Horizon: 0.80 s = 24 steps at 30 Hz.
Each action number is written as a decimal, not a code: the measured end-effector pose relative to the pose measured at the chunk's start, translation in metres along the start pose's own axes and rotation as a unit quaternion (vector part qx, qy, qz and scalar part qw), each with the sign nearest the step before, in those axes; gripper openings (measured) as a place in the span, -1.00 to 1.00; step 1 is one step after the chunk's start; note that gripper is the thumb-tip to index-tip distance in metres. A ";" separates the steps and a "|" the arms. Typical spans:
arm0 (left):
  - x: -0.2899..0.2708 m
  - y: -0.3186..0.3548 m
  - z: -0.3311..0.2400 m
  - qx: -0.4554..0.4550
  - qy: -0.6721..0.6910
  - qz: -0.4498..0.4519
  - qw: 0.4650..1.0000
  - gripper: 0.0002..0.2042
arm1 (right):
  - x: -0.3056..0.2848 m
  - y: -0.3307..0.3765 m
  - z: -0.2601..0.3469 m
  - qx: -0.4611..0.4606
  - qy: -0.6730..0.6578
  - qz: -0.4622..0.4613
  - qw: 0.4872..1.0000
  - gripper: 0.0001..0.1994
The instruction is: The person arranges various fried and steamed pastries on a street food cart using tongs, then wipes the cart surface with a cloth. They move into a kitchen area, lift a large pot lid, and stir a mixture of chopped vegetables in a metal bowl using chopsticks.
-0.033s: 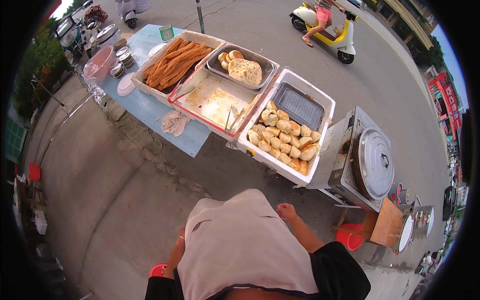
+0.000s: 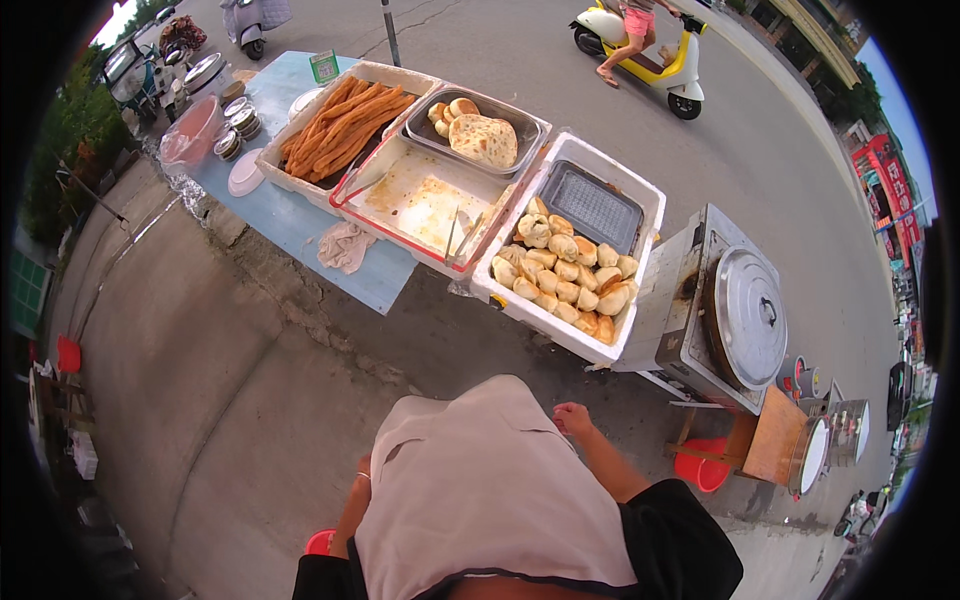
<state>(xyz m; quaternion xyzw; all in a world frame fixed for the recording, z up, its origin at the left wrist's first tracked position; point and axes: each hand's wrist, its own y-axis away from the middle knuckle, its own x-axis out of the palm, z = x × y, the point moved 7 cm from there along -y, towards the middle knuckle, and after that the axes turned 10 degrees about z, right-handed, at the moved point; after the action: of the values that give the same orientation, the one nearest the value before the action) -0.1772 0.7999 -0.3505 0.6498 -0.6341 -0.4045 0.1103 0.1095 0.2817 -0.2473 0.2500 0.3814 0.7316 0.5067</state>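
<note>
By the right side of my beige apron [image 2: 480, 480] is my right hand [image 2: 573, 418], its fingers loosely curled and nothing visible in them. Only a sliver of my left hand [image 2: 363, 466] shows at the apron's left edge; its fingers are hidden. Ahead of my right hand stands a white foam box [image 2: 648, 185] with several golden stuffed buns [image 2: 560, 275] and a dark tray [image 2: 592, 210]. Left of it, a red-edged white box [image 2: 410, 200] holds tongs [image 2: 452, 235] and a metal tray [image 2: 530, 130] with flatbread [image 2: 483, 140]. Fried dough sticks [image 2: 340, 125] fill another foam box.
A metal stove with a round lidded pan [image 2: 748, 315] stands at the right, above a red bucket [image 2: 703, 466]. The blue table [image 2: 370, 280] at the left bears a cloth [image 2: 345, 247], tins and a pink basin [image 2: 193, 130]. A person rides a yellow scooter [image 2: 650, 70] on the road.
The view has turned slightly, so the stall sits a little further left in the picture. The yellow scooter also appears slightly further left. My hands look unchanged.
</note>
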 end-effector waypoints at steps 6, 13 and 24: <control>-0.012 -0.008 0.006 0.062 -0.050 0.007 0.997 -0.61 | 0.014 0.018 -0.010 0.012 -0.010 -0.014 1.000 -0.84; -0.001 -0.002 -0.011 -0.207 0.450 0.045 0.868 -0.38 | 0.043 0.057 0.016 -0.031 0.079 -0.046 0.995 -0.81; -0.052 -0.023 -0.019 -0.056 -0.117 -0.029 0.991 -0.72 | 0.045 0.051 0.033 -0.039 0.111 -0.016 0.993 -0.78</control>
<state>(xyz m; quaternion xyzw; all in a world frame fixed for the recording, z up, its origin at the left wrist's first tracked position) -0.1410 0.8439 -0.3330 0.6089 -0.5998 -0.5157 0.0595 0.0900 0.3232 -0.1881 0.1411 0.4108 0.7610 0.4819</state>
